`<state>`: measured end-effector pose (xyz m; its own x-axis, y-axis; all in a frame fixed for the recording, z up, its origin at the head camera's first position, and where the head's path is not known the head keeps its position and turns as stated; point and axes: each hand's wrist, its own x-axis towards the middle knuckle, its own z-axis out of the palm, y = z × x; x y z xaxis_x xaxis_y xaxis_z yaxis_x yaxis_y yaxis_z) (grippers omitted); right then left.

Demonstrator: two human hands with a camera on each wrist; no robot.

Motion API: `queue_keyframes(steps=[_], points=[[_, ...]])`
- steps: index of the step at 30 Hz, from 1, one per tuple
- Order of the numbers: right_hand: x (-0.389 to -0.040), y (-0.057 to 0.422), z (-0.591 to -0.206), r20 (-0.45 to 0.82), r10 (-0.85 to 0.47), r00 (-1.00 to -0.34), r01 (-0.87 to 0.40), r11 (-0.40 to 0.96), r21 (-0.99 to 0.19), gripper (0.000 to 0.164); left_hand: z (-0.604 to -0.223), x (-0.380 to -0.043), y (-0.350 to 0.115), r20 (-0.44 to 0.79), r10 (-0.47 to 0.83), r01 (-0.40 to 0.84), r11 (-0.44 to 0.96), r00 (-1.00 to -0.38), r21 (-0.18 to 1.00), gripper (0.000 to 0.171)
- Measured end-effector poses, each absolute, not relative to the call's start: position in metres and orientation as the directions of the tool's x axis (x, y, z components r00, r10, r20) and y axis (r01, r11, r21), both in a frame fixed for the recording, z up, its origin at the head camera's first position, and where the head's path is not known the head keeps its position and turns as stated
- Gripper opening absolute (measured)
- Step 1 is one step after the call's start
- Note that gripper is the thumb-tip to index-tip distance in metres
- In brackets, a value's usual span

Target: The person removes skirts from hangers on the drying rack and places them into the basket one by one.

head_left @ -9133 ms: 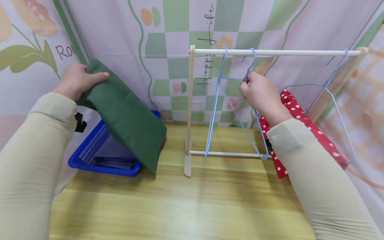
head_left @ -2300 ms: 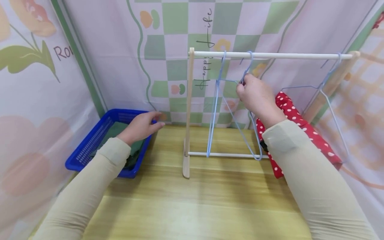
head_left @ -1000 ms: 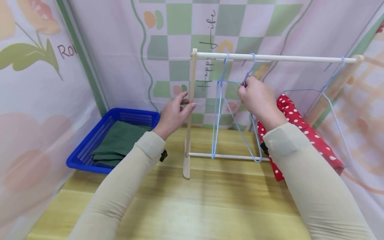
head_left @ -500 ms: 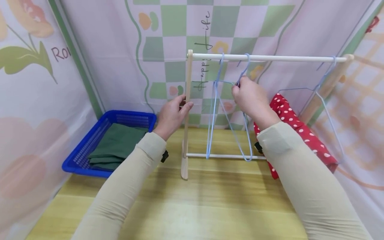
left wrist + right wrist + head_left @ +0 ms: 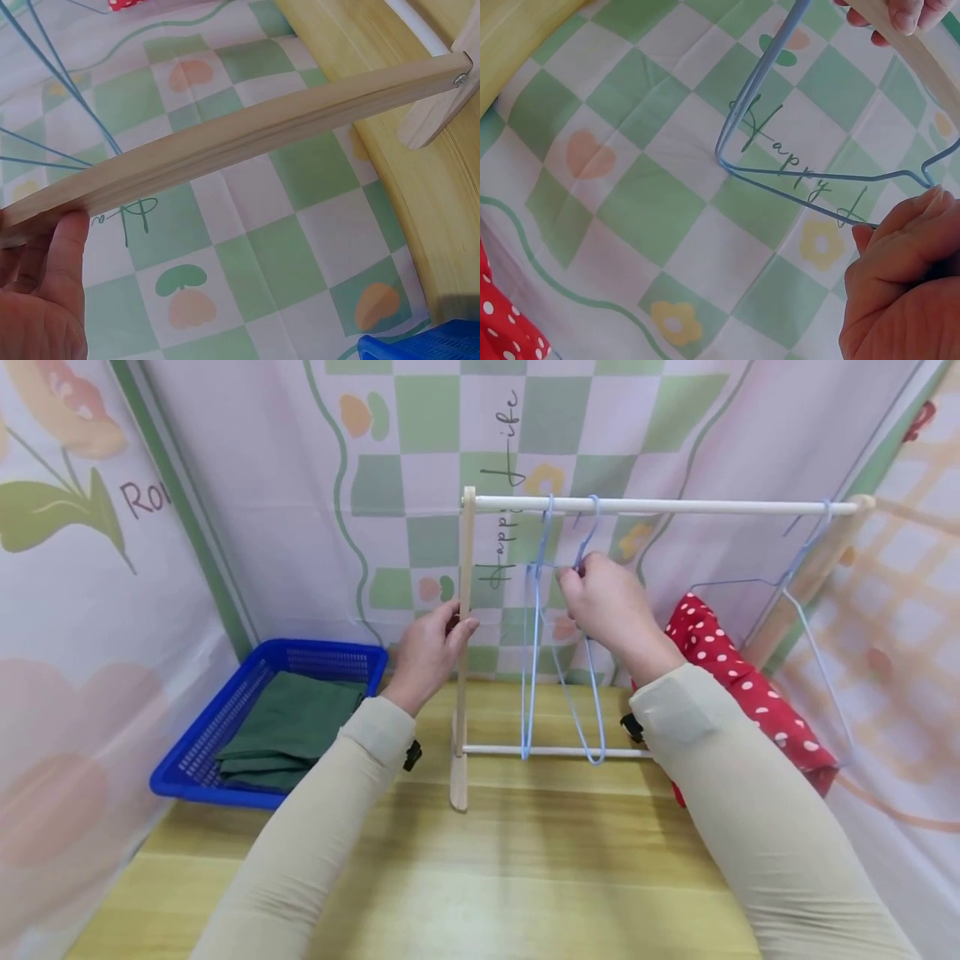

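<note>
My left hand (image 5: 431,647) pinches the wooden left post (image 5: 465,577) of a small clothes rack, thumb in front. In the left wrist view its fingertips touch the post from below. My right hand (image 5: 611,606) grips a light blue wire hanger (image 5: 594,693) just below its hook, which stays over the white rail (image 5: 675,507). A second blue hanger (image 5: 534,652) hangs bare beside it, closer to the post. On the rack's right side a red polka-dot cloth (image 5: 738,681) hangs from another blue hanger (image 5: 817,660). My right sleeve hides part of that cloth.
A blue plastic basket (image 5: 183,785) stands left of the rack with a folded dark green cloth (image 5: 292,727) in it. The rack stands on a wood-grain table (image 5: 465,893), close to the patterned curtain (image 5: 405,485) behind. A white lower bar (image 5: 495,750) runs between the posts.
My left hand has lowered the green cloth into the basket and moved right to the rack's post. My right hand has slid its hanger left along the rail, nearer the other bare hanger.
</note>
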<state>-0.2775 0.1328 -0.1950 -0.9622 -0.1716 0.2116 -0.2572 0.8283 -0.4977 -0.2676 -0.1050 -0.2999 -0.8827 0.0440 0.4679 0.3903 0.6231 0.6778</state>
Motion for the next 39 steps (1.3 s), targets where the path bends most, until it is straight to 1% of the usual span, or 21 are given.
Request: queue_keyframes(steps=[6,10,15,22,27,30,34,39], points=[[-0.277,0.128,-0.195,0.232,-0.185,-0.955,-0.281,0.816,-0.506,0.048,-0.3,-0.268,-0.104,0.472,0.043,0.388,0.638,-0.88,0.665,0.032],[-0.276,0.128,-0.195,0.219,-0.191,-0.957,-0.281,0.8,-0.531,0.049,-0.299,-0.267,-0.103,0.459,0.04,0.381,0.627,-0.887,0.68,0.032],[-0.272,0.132,-0.194,0.204,-0.171,-0.964,-0.259,0.779,-0.571,0.053,-0.3,-0.267,-0.099,0.442,0.049,0.376,0.614,-0.896,0.694,0.034],[-0.267,0.133,-0.192,0.22,-0.163,-0.962,-0.262,0.781,-0.567,0.063,-0.299,-0.264,-0.102,0.445,0.04,0.368,0.632,-0.894,0.682,0.034],[-0.264,0.138,-0.19,0.244,-0.157,-0.957,-0.265,0.814,-0.517,0.07,-0.3,-0.263,-0.104,0.445,0.039,0.365,0.636,-0.895,0.68,0.035],[-0.263,0.145,-0.189,0.283,-0.148,-0.948,-0.268,0.848,-0.457,0.073,-0.301,-0.263,-0.105,0.45,0.039,0.368,0.642,-0.892,0.673,0.035],[-0.259,0.159,-0.186,0.34,-0.121,-0.933,-0.259,0.88,-0.398,0.073,-0.301,-0.264,-0.104,0.462,0.043,0.377,0.649,-0.886,0.661,0.035],[-0.256,0.184,-0.177,0.42,-0.063,-0.905,-0.231,0.903,-0.363,0.072,-0.301,-0.264,-0.103,0.471,0.048,0.386,0.649,-0.881,0.655,0.036]])
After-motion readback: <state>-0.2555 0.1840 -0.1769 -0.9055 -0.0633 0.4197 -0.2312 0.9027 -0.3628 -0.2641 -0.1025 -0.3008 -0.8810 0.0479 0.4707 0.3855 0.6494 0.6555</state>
